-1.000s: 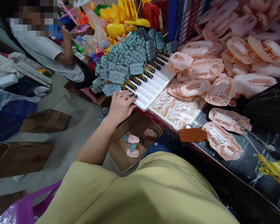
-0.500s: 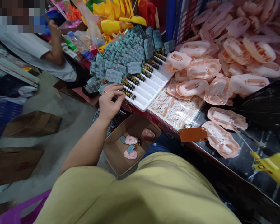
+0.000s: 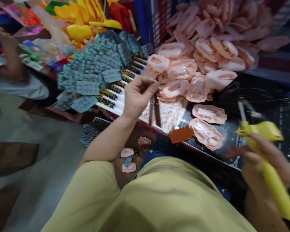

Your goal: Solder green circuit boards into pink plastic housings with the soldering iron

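My left hand (image 3: 137, 95) is raised over the table edge, its fingers pinched on a small wired part (image 3: 154, 109) that dangles blurred beneath it. Behind it lies a white tray (image 3: 118, 104) with rows of wired parts and a heap of grey-green circuit boards (image 3: 96, 71). My right hand (image 3: 265, 167) is at the lower right, wrapped round a yellow soldering iron (image 3: 270, 161) whose metal tip points up over the dark mat (image 3: 261, 96). Two pink plastic shells (image 3: 207, 124) and an orange board (image 3: 181, 134) lie between my hands.
A big pile of pink plastic shells (image 3: 203, 54) fills the back right of the table. Yellow plastic parts (image 3: 79, 19) are stacked at the back. A cardboard box (image 3: 132, 154) with a few pink pieces sits below the table edge. Another person's arm (image 3: 9, 54) is at the far left.
My left hand has lifted from the tray and swung right with a wired part pinched in it. My right hand with the yellow iron has come into view. The view has turned right.
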A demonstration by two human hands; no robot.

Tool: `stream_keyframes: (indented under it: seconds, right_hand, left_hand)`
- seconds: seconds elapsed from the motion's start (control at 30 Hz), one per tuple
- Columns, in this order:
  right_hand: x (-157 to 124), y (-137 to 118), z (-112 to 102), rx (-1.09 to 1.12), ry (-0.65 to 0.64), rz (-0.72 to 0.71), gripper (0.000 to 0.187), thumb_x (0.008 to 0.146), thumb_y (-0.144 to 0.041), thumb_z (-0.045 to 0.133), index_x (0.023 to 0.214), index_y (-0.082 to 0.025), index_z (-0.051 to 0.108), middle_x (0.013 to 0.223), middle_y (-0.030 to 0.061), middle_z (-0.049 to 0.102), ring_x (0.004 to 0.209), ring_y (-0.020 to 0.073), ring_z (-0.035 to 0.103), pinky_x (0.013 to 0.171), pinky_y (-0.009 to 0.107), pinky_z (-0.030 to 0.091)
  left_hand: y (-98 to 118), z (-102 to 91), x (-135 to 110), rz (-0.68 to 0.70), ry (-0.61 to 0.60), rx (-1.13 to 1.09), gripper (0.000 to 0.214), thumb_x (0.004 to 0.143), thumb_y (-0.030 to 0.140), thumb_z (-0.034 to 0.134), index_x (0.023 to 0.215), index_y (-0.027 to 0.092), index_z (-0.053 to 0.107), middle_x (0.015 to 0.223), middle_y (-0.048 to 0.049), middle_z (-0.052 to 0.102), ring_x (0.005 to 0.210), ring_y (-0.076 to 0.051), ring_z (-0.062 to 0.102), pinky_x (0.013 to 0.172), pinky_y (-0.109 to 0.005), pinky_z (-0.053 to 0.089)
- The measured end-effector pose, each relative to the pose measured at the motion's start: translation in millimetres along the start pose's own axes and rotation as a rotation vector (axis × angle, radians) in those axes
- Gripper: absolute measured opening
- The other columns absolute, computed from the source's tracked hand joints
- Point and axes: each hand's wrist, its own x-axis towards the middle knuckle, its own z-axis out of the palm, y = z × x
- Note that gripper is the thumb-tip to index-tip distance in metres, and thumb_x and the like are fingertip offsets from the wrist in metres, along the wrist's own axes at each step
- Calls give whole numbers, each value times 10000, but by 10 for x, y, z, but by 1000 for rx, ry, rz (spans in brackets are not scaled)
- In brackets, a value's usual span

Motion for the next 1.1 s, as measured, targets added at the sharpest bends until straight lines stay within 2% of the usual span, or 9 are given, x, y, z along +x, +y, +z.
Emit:
stream_keyframes:
  seconds: [0.1,0.17,0.3,0.47,0.67,0.83,0.93,1.0,1.1]
  right_hand:
    - [99,-99,203,-30,-104,-65,174,884,-178,692,1048,-236,687,848,31,760,696,169,734,643,231,581]
    - [229,-144,342,-42,-116,-156,165,872,-250,722,1012,-225,638,910,43,753,799,190,741,712,259,598]
    - [401,-70,493,-117,-73,-178,320,864,-373,724,1095,-218,565,962,77,735,873,224,727,738,313,598]
    - [388,27,508,-126,7,-138,276,878,-206,702,1106,-230,548,995,48,739,817,175,719,713,276,584]
    - [430,-5,516,-180,41,-187,207,865,-110,677,1001,-240,590,821,-23,719,665,129,692,636,225,563]
    - [422,25,392,-213,102,-133,244,845,-127,724,1001,-238,573,817,-24,715,634,119,685,623,210,566]
    - [380,63,365,-213,106,-128,251,838,-119,731,990,-232,565,804,-32,710,614,109,674,603,202,554]
    - [350,86,369,-231,103,-131,252,838,-119,731,989,-235,565,804,-33,709,611,111,668,596,208,545]
    - [310,116,357,-287,75,-179,221,855,-128,713,988,-236,572,770,-31,697,575,112,633,558,228,513]
  left_hand:
    - [25,517,-129,-69,-160,-36,477,771,664,716,804,203,600,730,15,677,683,-151,696,627,-290,574]
    - [47,754,-191,-76,-244,-102,477,776,659,712,798,194,607,724,10,681,672,-149,695,633,-280,578]
    - [61,947,-188,-65,-324,-168,424,791,591,741,789,183,624,734,2,697,669,-134,693,634,-248,578]
    - [-10,970,-116,-115,-324,-171,454,768,619,747,799,180,633,713,0,692,652,-137,693,627,-243,583]
    - [-40,977,-81,-162,-318,-188,447,778,596,753,912,178,668,762,-17,712,694,-157,719,669,-271,614]
    - [-244,654,236,-94,-172,-133,477,782,573,766,1100,227,686,770,-10,711,711,-173,722,630,-280,614]
    - [-336,441,409,13,-167,23,395,823,531,747,1096,250,704,756,10,710,648,-160,696,631,-317,606]
    - [-302,386,417,115,-215,231,337,845,476,738,1081,237,722,872,-20,741,779,-205,719,769,-396,613]
    - [-140,461,258,244,-338,512,248,897,362,676,1102,233,729,1254,-74,689,1209,-289,621,1078,-499,478]
